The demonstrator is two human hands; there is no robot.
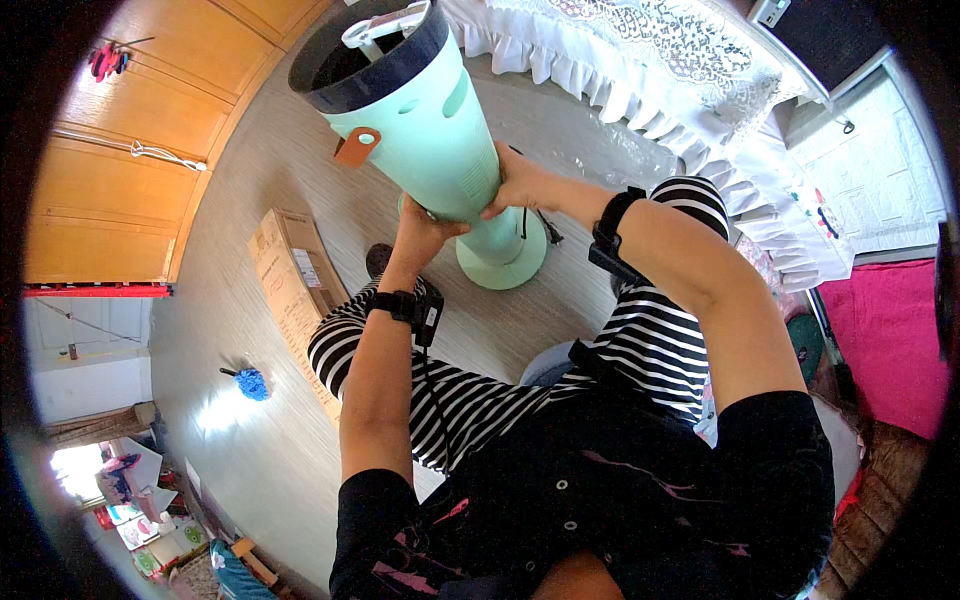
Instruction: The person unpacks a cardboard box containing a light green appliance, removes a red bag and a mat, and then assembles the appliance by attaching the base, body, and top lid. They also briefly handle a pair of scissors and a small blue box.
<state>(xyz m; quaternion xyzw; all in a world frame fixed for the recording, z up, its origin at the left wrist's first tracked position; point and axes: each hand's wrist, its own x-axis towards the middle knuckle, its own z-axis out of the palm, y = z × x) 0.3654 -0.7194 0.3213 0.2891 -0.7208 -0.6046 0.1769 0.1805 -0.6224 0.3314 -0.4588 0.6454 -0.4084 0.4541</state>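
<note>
Between my knees stands a tall mint-green tower-like appliance (430, 130), leaning a little to the left. It has a dark rim (390, 75) round its wide top, and a white bracket-like part (385, 28) sits in the opening. An orange-brown tab (357, 147) sticks out on its left side. The round base (503, 265) is on the floor. My left hand (425, 232) is closed round the lower left of the body. My right hand (522, 182) grips its right side, slightly higher. The fingers behind the body are partly hidden.
A long brown cardboard box (285, 260) lies on the wood-look floor (220, 330), left of my leg. Farther left is a blue fluffy duster head (250, 384). Wooden cabinets (120, 210) line the left. At the upper right hangs a white ruffled lace cloth (640, 60).
</note>
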